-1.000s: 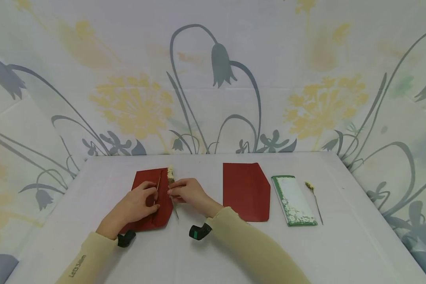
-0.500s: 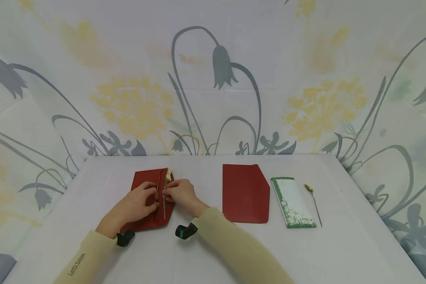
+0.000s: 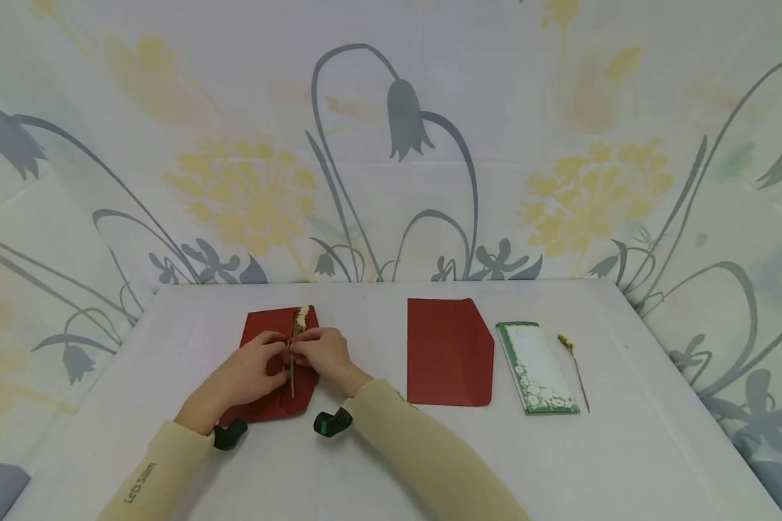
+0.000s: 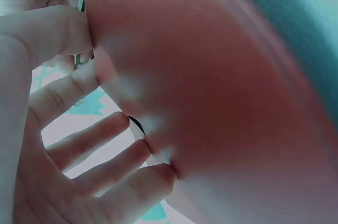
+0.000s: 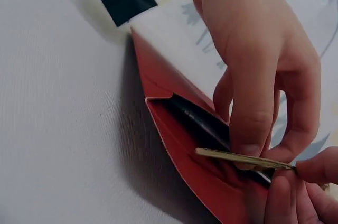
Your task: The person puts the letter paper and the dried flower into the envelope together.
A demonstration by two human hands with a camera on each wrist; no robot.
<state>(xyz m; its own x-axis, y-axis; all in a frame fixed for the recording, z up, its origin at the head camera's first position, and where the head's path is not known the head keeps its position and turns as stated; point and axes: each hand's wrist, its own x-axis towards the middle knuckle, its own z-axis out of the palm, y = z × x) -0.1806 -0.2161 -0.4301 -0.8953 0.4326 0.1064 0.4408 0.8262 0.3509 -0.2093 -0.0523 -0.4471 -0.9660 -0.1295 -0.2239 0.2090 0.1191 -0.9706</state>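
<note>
On the left of the table lies a red envelope (image 3: 263, 322), its pointed flap end facing right. My left hand (image 3: 250, 369) holds its pocket edge with curled fingers; a dark gap of the opening shows in the right wrist view. Between thumb and fingers, my right hand (image 3: 326, 354) pinches a dried flower (image 3: 302, 318) by its stem (image 5: 227, 155). The pale blossom points to the far side, and the stem lies across the pocket opening. In the left wrist view the left hand's fingertips (image 4: 163, 174) press against the envelope's edge.
Right of the hands lies a second red envelope (image 3: 450, 354). Beside it are a green-edged white card (image 3: 541, 369) with a floral border and another dried flower (image 3: 576, 369). A flower-patterned cloth (image 3: 365, 181) hangs behind the white table (image 3: 658, 449).
The right hand has moved left with the dried flower, from the envelope's right edge to its pocket opening by the left hand's fingers. The left hand has stayed in place.
</note>
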